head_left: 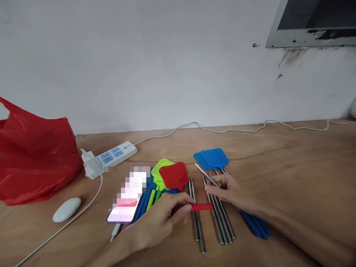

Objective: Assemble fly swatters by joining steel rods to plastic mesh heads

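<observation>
My left hand (160, 217) is closed around a red tubular handle (203, 207), whose free end points right. In my right hand (226, 188) is a thin metal rod (204, 173), its tip tilted up to the left. Beneath the hands lie several loose metal rods (224, 222) in two groups. A red fly swatter head (175, 176) overlaps a yellow-green swatter head (161, 167) behind my left hand. Two blue swatter heads (215, 158) lie beyond my right hand, and blue handles (256, 224) show below its forearm. Blue, yellow and green handles (147, 200) sit left, partly hidden.
A lit phone (122, 217) with a charging cable lies left of the handles. Farther left are a white mouse-shaped object (67, 209), a power strip (119, 155) and a red plastic bag (36, 155). A white cord (194, 124) runs along the wall.
</observation>
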A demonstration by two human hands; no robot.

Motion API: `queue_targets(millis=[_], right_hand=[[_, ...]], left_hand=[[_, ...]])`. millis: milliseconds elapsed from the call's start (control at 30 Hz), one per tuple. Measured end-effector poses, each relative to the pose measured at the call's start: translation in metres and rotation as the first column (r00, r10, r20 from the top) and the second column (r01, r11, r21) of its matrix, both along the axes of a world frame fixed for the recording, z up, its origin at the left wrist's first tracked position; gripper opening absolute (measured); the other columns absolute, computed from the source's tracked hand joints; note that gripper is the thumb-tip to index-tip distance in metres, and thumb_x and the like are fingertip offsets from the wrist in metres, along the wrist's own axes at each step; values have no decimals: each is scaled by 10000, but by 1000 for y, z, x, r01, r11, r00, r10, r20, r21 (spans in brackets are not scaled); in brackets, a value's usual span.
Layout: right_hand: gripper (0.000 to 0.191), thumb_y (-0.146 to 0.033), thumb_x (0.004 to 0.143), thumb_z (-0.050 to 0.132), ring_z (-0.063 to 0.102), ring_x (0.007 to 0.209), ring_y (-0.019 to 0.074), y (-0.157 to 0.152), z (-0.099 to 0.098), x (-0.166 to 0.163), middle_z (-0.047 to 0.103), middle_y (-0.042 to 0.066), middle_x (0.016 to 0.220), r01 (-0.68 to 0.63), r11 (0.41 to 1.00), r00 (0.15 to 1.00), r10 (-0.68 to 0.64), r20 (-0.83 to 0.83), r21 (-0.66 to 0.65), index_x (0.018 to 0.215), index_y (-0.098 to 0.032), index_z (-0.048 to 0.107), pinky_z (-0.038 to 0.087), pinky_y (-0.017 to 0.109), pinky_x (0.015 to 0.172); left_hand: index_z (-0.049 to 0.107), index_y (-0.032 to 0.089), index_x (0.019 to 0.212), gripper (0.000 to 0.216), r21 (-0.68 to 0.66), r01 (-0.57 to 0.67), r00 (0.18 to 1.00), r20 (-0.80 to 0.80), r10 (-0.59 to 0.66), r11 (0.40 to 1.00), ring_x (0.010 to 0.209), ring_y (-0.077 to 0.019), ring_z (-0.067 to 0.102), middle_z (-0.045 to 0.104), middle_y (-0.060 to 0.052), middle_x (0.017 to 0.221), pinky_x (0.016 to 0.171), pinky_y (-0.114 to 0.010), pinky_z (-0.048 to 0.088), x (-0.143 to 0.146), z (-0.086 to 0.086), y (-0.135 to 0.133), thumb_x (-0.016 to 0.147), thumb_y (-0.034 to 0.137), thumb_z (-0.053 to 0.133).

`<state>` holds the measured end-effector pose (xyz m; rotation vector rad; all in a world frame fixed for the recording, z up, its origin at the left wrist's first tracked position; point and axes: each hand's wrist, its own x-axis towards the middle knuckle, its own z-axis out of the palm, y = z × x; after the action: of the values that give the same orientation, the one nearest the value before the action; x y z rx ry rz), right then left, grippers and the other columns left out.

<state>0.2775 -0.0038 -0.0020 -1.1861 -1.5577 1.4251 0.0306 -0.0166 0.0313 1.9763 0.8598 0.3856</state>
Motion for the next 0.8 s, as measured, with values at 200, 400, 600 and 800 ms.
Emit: queue_targets(millis=[200,400,600,800], right_hand=[[380,-566,798,695,385,454,72,0,6,-1,604,-25,642,206,945,872,-295,-390,-254,760,-193,632,234,190,373],[239,-386,757,811,635,654,107,-1,3,-3,727,21,829,280,915,713,-401,-576,-290,875,-196,729,483,179,514],[212,-334,734,845,671,672,104,0,0,-4,748,12,813,306,907,657,-421,-625,-289,829,-178,736,525,167,549],[228,-363,713,849,676,677,122,0,-1,-2,755,22,813,326,900,623,-436,-650,-291,800,-187,732,538,192,577]], left_hand=[[479,229,991,304,-336,-50,979,172,114,941,638,-128,438,486,46,721,558,-231,334,-6,-4,-6,1006,530,441],[495,230,1080,397,-457,-34,965,217,148,889,586,-112,389,467,56,702,483,-215,272,-4,-8,-6,938,599,529],[550,200,1076,411,-461,-33,963,224,152,887,605,-113,423,497,42,700,502,-220,306,-3,-6,-5,936,587,534],[492,214,1092,369,-457,-61,958,223,181,887,574,-104,406,485,60,682,504,-217,306,-6,-11,-4,959,556,517]])
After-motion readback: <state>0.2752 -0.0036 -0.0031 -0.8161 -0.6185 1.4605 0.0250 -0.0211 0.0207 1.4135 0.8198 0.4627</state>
